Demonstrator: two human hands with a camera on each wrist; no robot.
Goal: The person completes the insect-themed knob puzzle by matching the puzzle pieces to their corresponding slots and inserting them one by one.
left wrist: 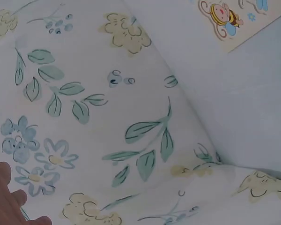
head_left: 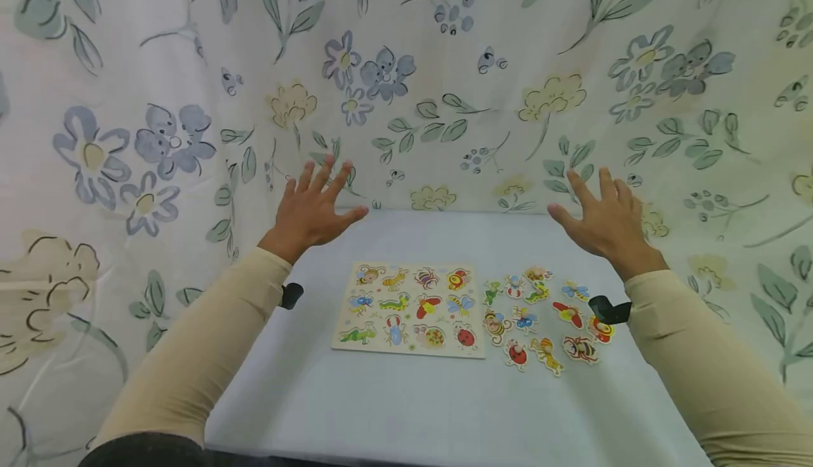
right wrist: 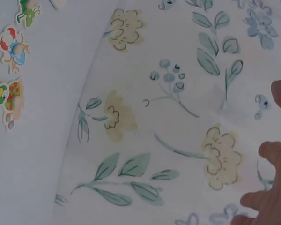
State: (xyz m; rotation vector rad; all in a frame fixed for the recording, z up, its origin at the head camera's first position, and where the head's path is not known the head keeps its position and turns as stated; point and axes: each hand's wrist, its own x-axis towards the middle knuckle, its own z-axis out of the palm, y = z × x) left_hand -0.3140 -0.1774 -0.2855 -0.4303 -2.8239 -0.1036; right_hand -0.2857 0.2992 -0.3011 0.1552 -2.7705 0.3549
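Both hands are raised with fingers spread and nothing in them. My left hand (head_left: 312,207) is held up beyond the left back corner of a puzzle board (head_left: 408,310) printed with several insects. Over the right back part of the table, my right hand (head_left: 603,220) hovers behind a group of loose insect puzzle pieces. Among these lie a ladybug piece (head_left: 516,355), a spider piece (head_left: 581,348), a red-winged piece (head_left: 567,314) and a stag beetle piece (right wrist: 14,49) with a small knob. In the left wrist view, fingertips (left wrist: 19,198) show at the lower left edge.
The white table (head_left: 419,403) carries the board in its middle and the pieces to the right of it. A floral curtain (head_left: 444,149) hangs along the back and sides. A black band (head_left: 610,310) sits at the right wrist, another (head_left: 291,295) at the left.
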